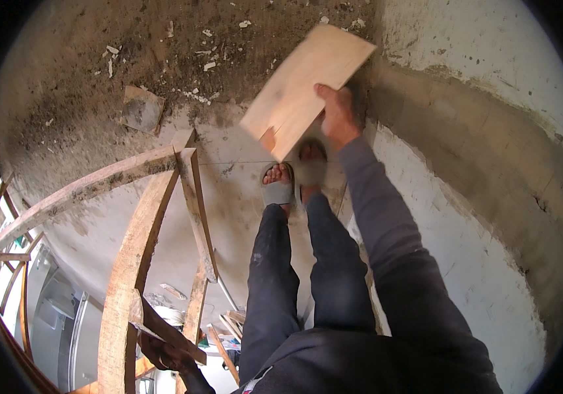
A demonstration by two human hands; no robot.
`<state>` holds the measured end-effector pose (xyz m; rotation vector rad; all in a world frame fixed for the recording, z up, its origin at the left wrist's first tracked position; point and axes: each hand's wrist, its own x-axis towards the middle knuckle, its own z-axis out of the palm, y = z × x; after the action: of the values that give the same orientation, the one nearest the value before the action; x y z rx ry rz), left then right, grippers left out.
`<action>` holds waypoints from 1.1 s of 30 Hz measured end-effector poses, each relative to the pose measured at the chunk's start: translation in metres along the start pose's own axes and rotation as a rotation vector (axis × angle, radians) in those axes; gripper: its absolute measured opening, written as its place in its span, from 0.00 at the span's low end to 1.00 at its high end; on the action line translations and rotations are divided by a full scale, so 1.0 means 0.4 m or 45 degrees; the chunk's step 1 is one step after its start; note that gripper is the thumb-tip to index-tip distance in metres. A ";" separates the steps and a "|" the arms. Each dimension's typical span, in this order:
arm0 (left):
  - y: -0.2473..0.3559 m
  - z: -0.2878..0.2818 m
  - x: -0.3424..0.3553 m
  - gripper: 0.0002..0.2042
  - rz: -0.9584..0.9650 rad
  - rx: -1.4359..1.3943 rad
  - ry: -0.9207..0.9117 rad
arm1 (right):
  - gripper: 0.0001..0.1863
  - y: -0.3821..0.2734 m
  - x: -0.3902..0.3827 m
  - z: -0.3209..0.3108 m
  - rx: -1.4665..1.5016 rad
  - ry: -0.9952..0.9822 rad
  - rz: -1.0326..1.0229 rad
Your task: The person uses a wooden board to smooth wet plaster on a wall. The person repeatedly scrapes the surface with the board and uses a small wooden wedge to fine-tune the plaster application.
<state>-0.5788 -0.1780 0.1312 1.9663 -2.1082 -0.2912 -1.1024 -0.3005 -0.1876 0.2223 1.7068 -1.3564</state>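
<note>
My right hand (339, 115) grips a pale, flat wooden board (307, 82) near its edge, thumb on the upper face. The board is held out over the floor near my feet, tilted and slightly blurred. At its near end the wood shows a darker, chipped patch. Low on the left, my left hand (163, 353) is closed round a short wooden crosspiece (171, 331) of a rough timber frame (127, 256); its fingers are partly in shadow. The frame's beams stand beside my left leg.
A square tile-like piece (141, 109) lies on the dirty floor among pale flakes (209, 65). A plastered wall (452, 217) runs along the right. Loose wood strips (223, 351) and other clutter lie low behind the frame. My sandalled feet (277, 184) stand below the board.
</note>
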 end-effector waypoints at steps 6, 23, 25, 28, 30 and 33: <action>0.016 -0.008 -0.026 0.25 -0.286 0.007 0.013 | 0.17 -0.153 0.282 -0.137 -0.974 0.380 -0.407; 0.053 -0.004 -0.064 0.22 -0.763 -0.064 0.032 | 0.18 -0.081 0.404 0.151 -1.757 -0.145 -0.748; 0.053 -0.017 -0.065 0.22 -0.788 -0.081 0.034 | 0.17 -0.088 0.385 0.158 -1.608 -0.121 -0.801; 0.060 -0.031 -0.078 0.21 -0.837 -0.080 0.046 | 0.16 -0.141 0.387 0.104 -1.116 0.139 -0.613; 0.064 -0.031 -0.082 0.21 -0.861 -0.087 0.053 | 0.15 -0.176 0.448 0.029 -1.478 0.412 -0.642; 0.068 -0.042 -0.085 0.20 -0.898 -0.090 0.059 | 0.16 -0.209 0.510 -0.030 -1.879 0.453 -0.685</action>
<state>-0.5971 -0.1418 0.1540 2.5694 -1.2816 -0.4242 -1.2767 -0.3990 -0.2807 -0.9247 2.7197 -0.0566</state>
